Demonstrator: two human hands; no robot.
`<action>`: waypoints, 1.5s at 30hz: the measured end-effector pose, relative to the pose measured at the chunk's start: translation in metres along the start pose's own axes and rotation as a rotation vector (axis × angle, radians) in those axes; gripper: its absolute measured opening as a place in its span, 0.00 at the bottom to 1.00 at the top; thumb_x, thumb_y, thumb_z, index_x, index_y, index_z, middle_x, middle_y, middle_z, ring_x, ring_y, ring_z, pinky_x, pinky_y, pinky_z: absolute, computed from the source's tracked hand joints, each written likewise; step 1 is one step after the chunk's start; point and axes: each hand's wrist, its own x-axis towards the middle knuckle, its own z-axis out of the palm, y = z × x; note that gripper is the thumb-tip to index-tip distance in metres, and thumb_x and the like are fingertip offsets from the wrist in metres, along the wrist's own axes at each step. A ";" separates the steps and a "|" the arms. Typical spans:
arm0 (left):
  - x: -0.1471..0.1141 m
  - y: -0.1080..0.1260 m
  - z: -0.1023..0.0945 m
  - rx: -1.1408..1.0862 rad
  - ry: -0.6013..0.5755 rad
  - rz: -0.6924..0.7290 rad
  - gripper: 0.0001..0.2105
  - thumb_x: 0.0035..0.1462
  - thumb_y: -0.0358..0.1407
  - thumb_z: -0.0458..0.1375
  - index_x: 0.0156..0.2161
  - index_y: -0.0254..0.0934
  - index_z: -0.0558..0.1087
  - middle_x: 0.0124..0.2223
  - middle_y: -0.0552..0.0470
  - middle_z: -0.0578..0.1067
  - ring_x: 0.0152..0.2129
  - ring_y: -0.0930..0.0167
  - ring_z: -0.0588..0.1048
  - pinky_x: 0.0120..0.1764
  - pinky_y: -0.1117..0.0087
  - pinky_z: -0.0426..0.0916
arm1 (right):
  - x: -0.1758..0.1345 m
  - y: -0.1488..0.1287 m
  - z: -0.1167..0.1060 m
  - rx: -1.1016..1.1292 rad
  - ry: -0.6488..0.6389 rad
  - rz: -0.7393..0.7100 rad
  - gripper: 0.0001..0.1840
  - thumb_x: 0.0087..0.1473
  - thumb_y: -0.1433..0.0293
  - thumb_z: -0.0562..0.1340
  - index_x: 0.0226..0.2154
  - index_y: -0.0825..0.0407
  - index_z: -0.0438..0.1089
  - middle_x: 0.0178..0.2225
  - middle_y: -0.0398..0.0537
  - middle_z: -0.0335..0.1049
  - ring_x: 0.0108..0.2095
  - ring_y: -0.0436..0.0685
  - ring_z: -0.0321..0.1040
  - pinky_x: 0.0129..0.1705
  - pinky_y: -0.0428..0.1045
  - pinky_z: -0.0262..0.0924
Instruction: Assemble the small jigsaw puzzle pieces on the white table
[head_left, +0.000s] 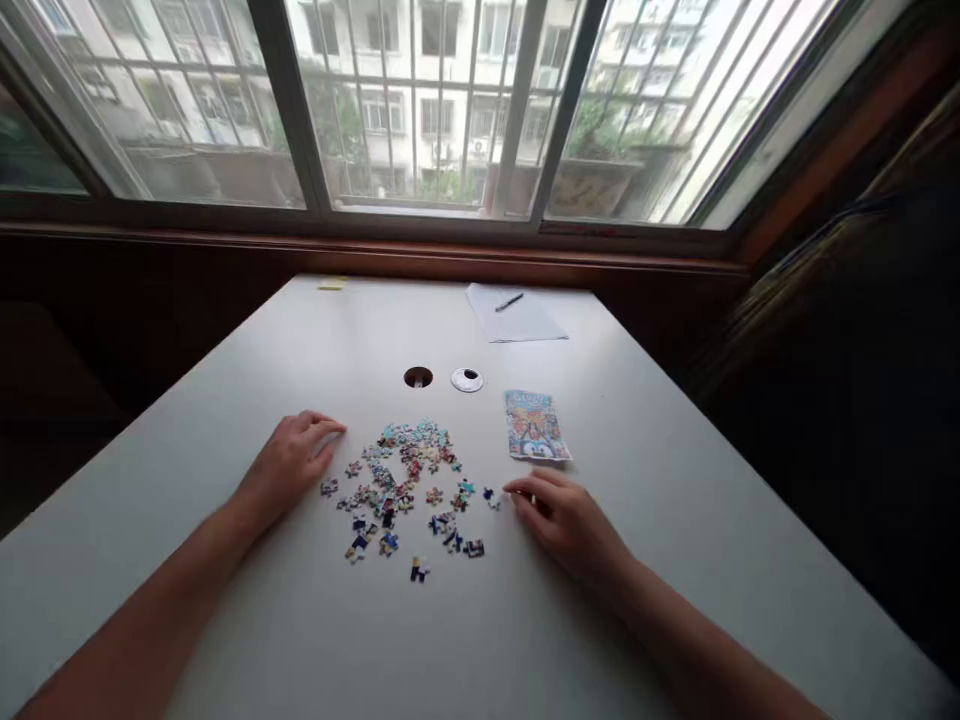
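Observation:
A loose spread of small jigsaw puzzle pieces (405, 475) lies on the white table (360, 650) between my hands. My left hand (292, 455) rests at the left side of the spread, its fingers loosely bent and the thumb apart, with nothing seen in it. On the other side, my right hand (559, 510) has its fingers half curled, thumb and forefinger apart. Its fingertips are close beside a dark blue and white puzzle piece (491, 497); whether they touch it I cannot tell. Beyond this hand lies a colourful printed picture sheet (536, 425) with a penguin-like figure.
Farther back are a round cable hole (418, 378) and its loose cover (467, 380). White paper (525, 322) with a pen (509, 302) on it lies near the far edge. A small yellow item (332, 284) is at the far left corner. Barred windows (420, 110) stand behind.

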 end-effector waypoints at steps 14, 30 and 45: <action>0.000 0.005 -0.002 0.031 0.005 0.001 0.13 0.64 0.38 0.51 0.49 0.41 0.75 0.49 0.47 0.73 0.46 0.61 0.69 0.53 0.57 0.63 | 0.001 0.002 -0.001 0.021 -0.003 -0.037 0.12 0.63 0.69 0.57 0.43 0.46 0.76 0.39 0.47 0.74 0.35 0.55 0.71 0.38 0.49 0.64; -0.001 0.007 -0.005 -0.005 -0.032 -0.038 0.14 0.64 0.40 0.52 0.49 0.41 0.75 0.50 0.47 0.73 0.47 0.61 0.69 0.53 0.57 0.64 | 0.001 0.001 -0.002 0.021 -0.001 -0.044 0.12 0.63 0.69 0.57 0.42 0.47 0.76 0.39 0.48 0.75 0.37 0.56 0.72 0.38 0.49 0.65; 0.003 -0.011 -0.016 -0.187 -0.292 -0.080 0.14 0.61 0.47 0.55 0.46 0.47 0.78 0.58 0.49 0.70 0.56 0.58 0.66 0.60 0.54 0.61 | 0.002 0.002 -0.003 0.018 -0.004 -0.027 0.12 0.63 0.69 0.57 0.43 0.47 0.76 0.38 0.48 0.74 0.36 0.55 0.71 0.38 0.49 0.64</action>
